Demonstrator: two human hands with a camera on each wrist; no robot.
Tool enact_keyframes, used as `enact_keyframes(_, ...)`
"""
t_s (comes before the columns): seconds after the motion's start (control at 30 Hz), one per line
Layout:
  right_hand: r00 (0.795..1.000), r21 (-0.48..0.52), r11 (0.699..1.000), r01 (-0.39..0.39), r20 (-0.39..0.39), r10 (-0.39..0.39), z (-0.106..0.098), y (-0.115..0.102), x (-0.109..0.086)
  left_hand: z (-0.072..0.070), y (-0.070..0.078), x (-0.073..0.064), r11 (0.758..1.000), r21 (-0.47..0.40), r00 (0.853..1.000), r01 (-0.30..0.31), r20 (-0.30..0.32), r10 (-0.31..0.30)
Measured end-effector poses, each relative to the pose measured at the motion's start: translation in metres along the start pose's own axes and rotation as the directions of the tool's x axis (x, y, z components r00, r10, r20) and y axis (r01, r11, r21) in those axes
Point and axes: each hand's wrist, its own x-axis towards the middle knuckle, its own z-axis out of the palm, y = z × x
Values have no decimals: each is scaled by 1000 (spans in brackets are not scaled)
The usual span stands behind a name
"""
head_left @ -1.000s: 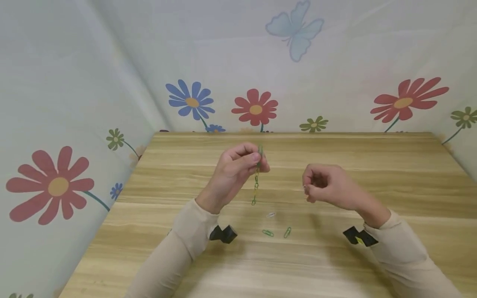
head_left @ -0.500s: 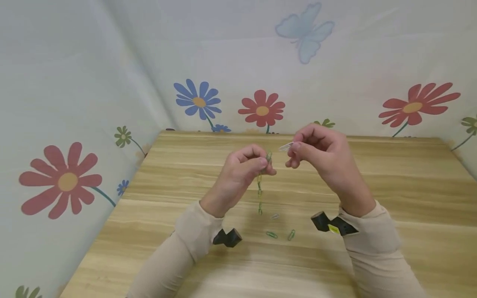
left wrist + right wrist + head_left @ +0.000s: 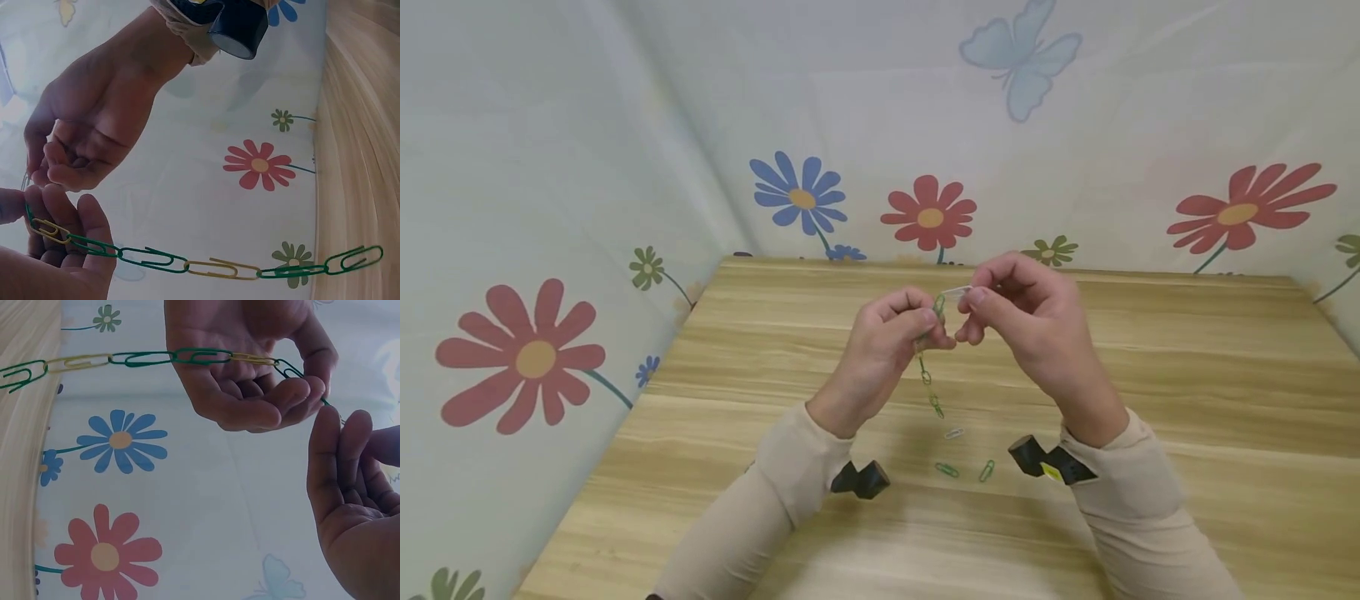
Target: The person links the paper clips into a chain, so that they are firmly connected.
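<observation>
My left hand point(image 3: 891, 346) pinches the top green link of a paper clip chain point(image 3: 153, 257) between thumb and fingers. Green and yellow clips alternate unevenly along it, and its lower end dangles over the table. Close on the right, my right hand point(image 3: 1030, 321) pinches a white paper clip point(image 3: 956, 291) by one end. The clip's other end meets the top of the green link that sticks up from the left fingertips. In the right wrist view, the chain point(image 3: 200, 356) passes in front of the left palm, and the white clip is mostly hidden by fingers.
Below the hands, a white paper clip point(image 3: 953, 433) and two green ones, a left clip point(image 3: 947, 470) and a right clip point(image 3: 987, 471), lie on the wooden table point(image 3: 1187, 375). A flower-printed cloth point(image 3: 1075, 133) hangs behind the table and along its left side.
My right hand has come up and leftward with the white clip, which now reaches the chain's top link. The left hand stays nearly in place; the hanging chain swings slightly.
</observation>
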Motion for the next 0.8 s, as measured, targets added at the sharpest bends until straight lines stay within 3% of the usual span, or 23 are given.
enact_keyframes(0.23,999,11,1000,19,-39,-18,3,4,1,2,-3,1,1000,-16,1000,-11,11,11)
enact_keyframes(0.53,999,18,999,-44,-30,45,5,7,1,1,-5,0,998,-55,999,-2,37,4)
enact_keyframes(0.8,994,188,976,-105,-6,108,9,11,1,1,-6,0,997,-80,997,20,77,-14)
